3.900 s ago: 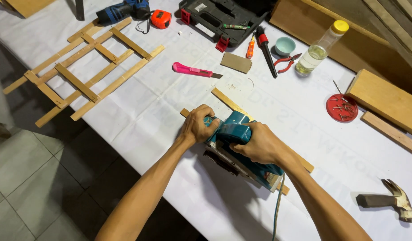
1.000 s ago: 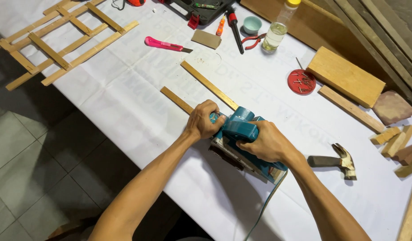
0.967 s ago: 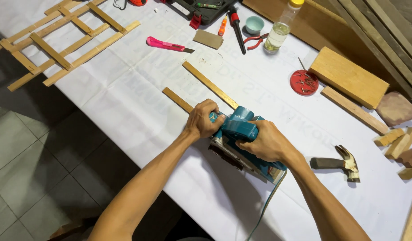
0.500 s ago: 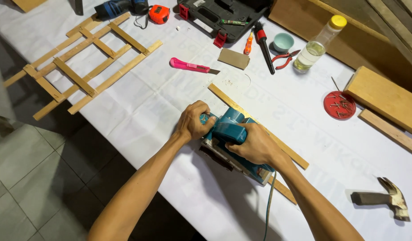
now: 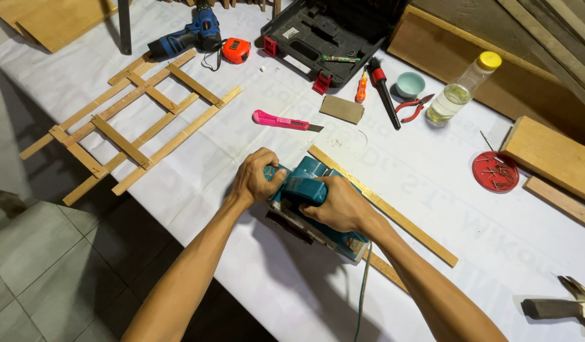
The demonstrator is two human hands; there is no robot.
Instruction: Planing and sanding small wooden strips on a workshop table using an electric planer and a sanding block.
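Two hands gripping teal planer (image 5: 318, 212) near bench's front edge. Left hand (image 5: 257, 177) wrapping around front knob, fingers curling shut. Right hand (image 5: 337, 204) closing over top handle, wrist angling back toward body. Both forearms reaching forward from lower frame. Planer sitting on thin strip (image 5: 384, 269), second long strip (image 5: 381, 202) lying just beside, on far side. White bench (image 5: 197, 171) lying open to left of planer; pink knife (image 5: 283, 120) and wooden lattice (image 5: 134, 120) well apart.

pink utility knife (image 5: 282, 120), claw hammer (image 5: 562, 306), cordless drill (image 5: 186, 36)
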